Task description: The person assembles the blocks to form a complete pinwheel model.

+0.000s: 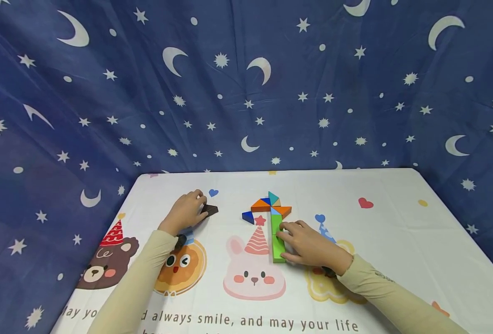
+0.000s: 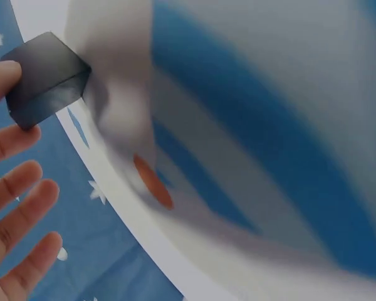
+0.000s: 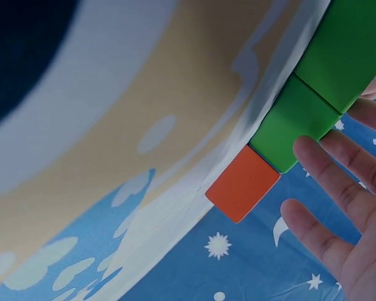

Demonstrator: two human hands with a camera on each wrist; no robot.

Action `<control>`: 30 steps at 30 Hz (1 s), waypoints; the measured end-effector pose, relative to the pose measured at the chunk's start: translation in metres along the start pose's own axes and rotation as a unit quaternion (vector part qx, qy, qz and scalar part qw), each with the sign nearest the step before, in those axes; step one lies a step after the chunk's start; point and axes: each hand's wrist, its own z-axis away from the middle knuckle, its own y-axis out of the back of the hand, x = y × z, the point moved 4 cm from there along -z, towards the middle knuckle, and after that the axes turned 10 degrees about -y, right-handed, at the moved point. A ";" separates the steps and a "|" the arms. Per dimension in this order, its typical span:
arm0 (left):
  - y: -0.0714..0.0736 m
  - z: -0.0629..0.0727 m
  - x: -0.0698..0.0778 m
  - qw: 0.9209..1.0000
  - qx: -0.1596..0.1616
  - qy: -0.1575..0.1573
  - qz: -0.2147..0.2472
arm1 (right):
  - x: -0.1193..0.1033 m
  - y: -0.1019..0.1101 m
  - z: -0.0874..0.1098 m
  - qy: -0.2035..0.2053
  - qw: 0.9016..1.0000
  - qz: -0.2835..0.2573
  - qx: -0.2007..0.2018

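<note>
On the left side of the table, my left hand (image 1: 186,211) pinches a dark block (image 1: 210,210) between thumb and a finger. The left wrist view shows this dark block (image 2: 47,78) as a slanted-sided piece, with the other fingers spread below. My right hand (image 1: 311,246) rests its fingertips on a column of green blocks (image 1: 277,248). Seen from the right wrist, its fingers (image 3: 348,191) are fairly straight beside the green blocks (image 3: 297,122), one tip touching. Above the column, orange blocks (image 1: 260,206), a teal triangle block (image 1: 273,198) and small blue pieces form a pinwheel shape.
A loose dark blue block (image 1: 248,217) lies left of the pinwheel shape. The white tablecloth (image 1: 388,222) carries printed animals, hearts and lettering. A blue curtain (image 1: 230,106) with moons and stars hangs behind the table.
</note>
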 end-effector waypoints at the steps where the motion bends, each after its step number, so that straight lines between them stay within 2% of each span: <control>1: 0.000 0.000 0.003 1.000 -0.001 -0.005 0.004 | 0.000 0.000 0.000 -0.001 1.000 0.000 -0.002; 10: -0.001 -0.004 0.036 0.997 -0.004 -0.076 -0.011 | 0.000 -0.001 0.000 0.004 1.000 0.000 0.013; 19: -0.001 -0.010 0.070 0.989 -0.008 -0.144 -0.013 | -0.001 0.002 0.000 0.008 1.000 -0.006 0.030; 24: 0.000 -0.015 0.092 0.986 -0.006 -0.168 -0.006 | -0.001 0.003 0.000 0.012 0.999 -0.011 0.034; 30: -0.001 -0.024 0.110 0.983 -0.007 -0.182 -0.019 | -0.001 0.002 0.001 0.008 0.999 -0.008 0.030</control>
